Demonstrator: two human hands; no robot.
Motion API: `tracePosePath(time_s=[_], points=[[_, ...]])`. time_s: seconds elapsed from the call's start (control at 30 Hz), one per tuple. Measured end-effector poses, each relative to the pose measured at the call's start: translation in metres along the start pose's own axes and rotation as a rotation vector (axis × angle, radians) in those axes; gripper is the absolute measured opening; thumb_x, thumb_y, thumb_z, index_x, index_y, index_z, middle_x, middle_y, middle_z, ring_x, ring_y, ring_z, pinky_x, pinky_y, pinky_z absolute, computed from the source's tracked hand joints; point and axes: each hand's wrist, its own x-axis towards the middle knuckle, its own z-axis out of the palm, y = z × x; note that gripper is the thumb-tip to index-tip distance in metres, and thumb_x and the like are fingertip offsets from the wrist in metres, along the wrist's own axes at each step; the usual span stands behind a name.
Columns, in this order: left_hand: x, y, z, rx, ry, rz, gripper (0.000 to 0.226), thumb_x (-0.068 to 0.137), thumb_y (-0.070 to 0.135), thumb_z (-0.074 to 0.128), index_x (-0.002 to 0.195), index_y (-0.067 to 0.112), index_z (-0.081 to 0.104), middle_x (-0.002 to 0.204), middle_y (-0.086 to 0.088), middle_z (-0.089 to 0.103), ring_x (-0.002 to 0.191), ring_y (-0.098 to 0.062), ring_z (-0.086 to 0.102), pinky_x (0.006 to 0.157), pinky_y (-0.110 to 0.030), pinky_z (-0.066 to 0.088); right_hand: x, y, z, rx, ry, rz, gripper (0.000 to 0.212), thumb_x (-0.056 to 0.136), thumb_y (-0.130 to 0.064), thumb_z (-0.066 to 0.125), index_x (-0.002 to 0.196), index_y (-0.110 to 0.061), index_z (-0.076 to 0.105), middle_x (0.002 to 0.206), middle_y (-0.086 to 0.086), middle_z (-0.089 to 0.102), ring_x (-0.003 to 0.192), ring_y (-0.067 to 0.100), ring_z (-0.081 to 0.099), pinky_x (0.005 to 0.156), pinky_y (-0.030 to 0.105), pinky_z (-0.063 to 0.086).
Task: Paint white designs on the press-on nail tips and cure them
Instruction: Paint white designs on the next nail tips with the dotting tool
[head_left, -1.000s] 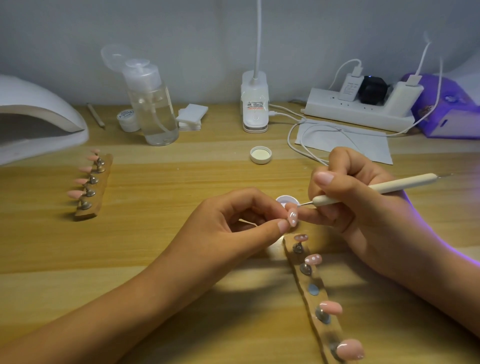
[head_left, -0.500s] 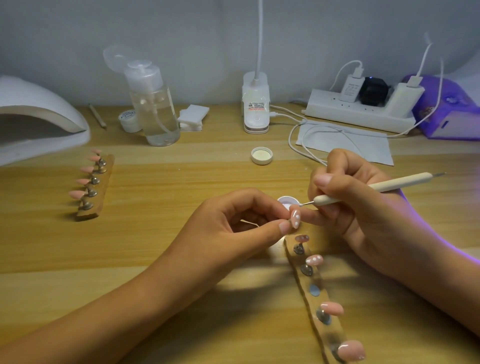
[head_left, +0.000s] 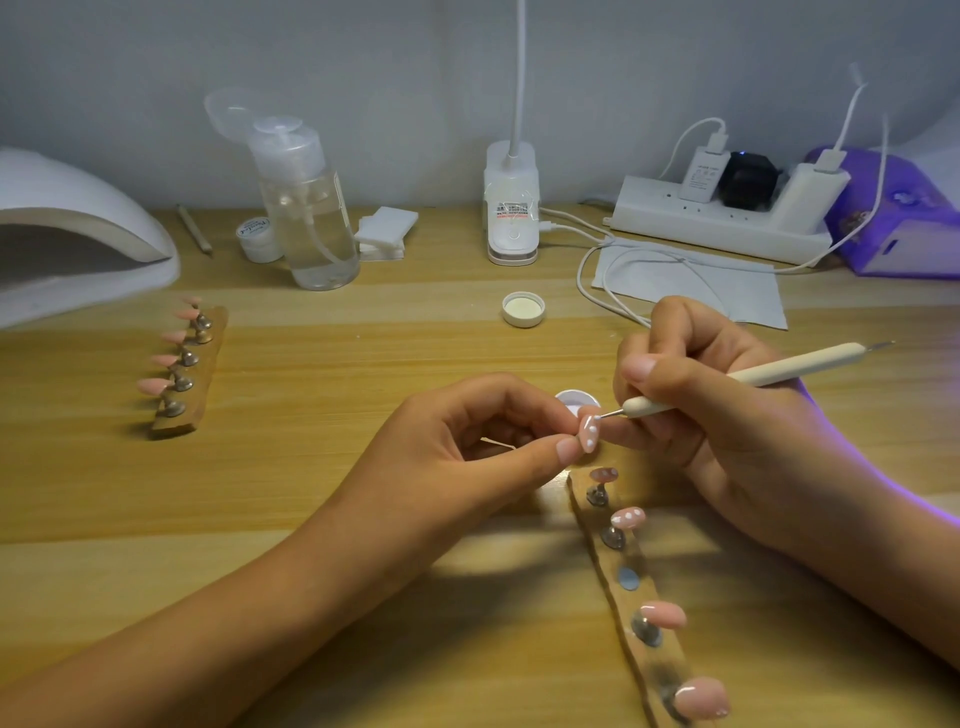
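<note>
**Left hand** (head_left: 467, 457): at the middle of the worktop (head_left: 291, 457). The fingers are curled, and thumb and forefinger pinch one pink nail tip (head_left: 590, 432) near the far end of the near holder. The tip stands roughly upright and bears several white dots.

**Right hand** (head_left: 727, 415): the fingers are curled round a white dotting tool (head_left: 779, 371), gripped like a pen. Its metal point lies at the upper edge of the held nail tip and seems to touch it.

**Paint pot** (head_left: 574, 400): small, white and open, on the worktop just behind the held tip, partly hidden by the fingers. Its lid (head_left: 523, 308) lies further back, inside up.

**Near holder** (head_left: 631, 605): a wooden strip running from beside the hands toward the lower edge. It carries four pink tips on metal stands; the second (head_left: 627, 517) carries white dots. One round disc (head_left: 628, 578) sits between the second and third.

**Far holder** (head_left: 208, 364): a wooden strip at left, well apart from the hands, with five pink tips on stands.

**Curing lamp** (head_left: 78, 234): white and arched, at the far left.

**Back row, left to right:**
- a thin stick (head_left: 193, 228)
- a small white jar (head_left: 257, 236)
- a clear pump bottle (head_left: 311, 208)
- a stack of white pads (head_left: 384, 231)
- a desk-lamp base (head_left: 511, 208)
- a power strip (head_left: 722, 228) with three plugs
- a purple box (head_left: 893, 218)

A paper sheet (head_left: 691, 280) lies in front of the power strip, under white cables.
</note>
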Motion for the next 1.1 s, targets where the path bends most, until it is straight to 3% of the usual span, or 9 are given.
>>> tracePosePath(time_s=[0.2,0.57,0.73,0.93,1.1], points=[[0.0006,-0.0013,-0.0008,0.0,-0.002,0.011,0.01,0.075,0.028,0.075,0.085,0.025,0.074,0.085,0.005,0.073,0.078,-0.005,0.062,0.071,-0.018,0.05,0.0003,-0.0005,0.0004,0.02,0.009,0.008,0.027,0.071,-0.007,0.069,0.057,-0.02,0.05,0.057,-0.003,0.048,0.051,0.006,0.044,0.058,0.023,0.055],[-0.0002,-0.0005,-0.0011,0.001,-0.002,0.008,0.008,0.078,0.021,0.074,0.084,0.026,0.074,0.083,0.007,0.073,0.075,-0.002,0.061,0.067,-0.014,0.048,0.0001,0.0,-0.0007,0.015,-0.019,0.006,0.02,0.07,-0.017,0.068,0.059,-0.021,0.052,0.056,0.0,0.047,0.051,0.006,0.048,0.058,0.021,0.055],[-0.0007,-0.0007,-0.0015,0.006,-0.009,0.011,0.009,0.077,0.028,0.076,0.085,0.027,0.074,0.085,0.005,0.073,0.078,-0.004,0.062,0.07,-0.016,0.05,-0.0002,-0.0004,-0.0004,0.016,-0.026,0.006,0.019,0.069,-0.015,0.067,0.058,-0.021,0.052,0.057,0.0,0.048,0.051,0.006,0.047,0.057,0.021,0.055],[0.0003,0.0003,-0.0004,-0.004,0.0,0.009,0.008,0.077,0.02,0.073,0.083,0.024,0.074,0.081,0.008,0.072,0.074,-0.002,0.06,0.066,-0.013,0.047,-0.0007,-0.0019,0.0013,-0.012,-0.007,0.002,0.028,0.072,-0.004,0.067,0.056,-0.021,0.051,0.055,0.0,0.046,0.05,0.006,0.046,0.056,0.021,0.054],[0.0001,0.0001,-0.0004,0.005,0.001,0.008,0.008,0.077,0.019,0.073,0.084,0.023,0.074,0.081,0.007,0.072,0.074,-0.002,0.06,0.066,-0.013,0.047,-0.0005,-0.0025,0.0013,0.005,-0.008,0.005,0.022,0.069,-0.012,0.069,0.056,-0.021,0.053,0.056,0.0,0.047,0.051,0.006,0.047,0.056,0.021,0.054]])
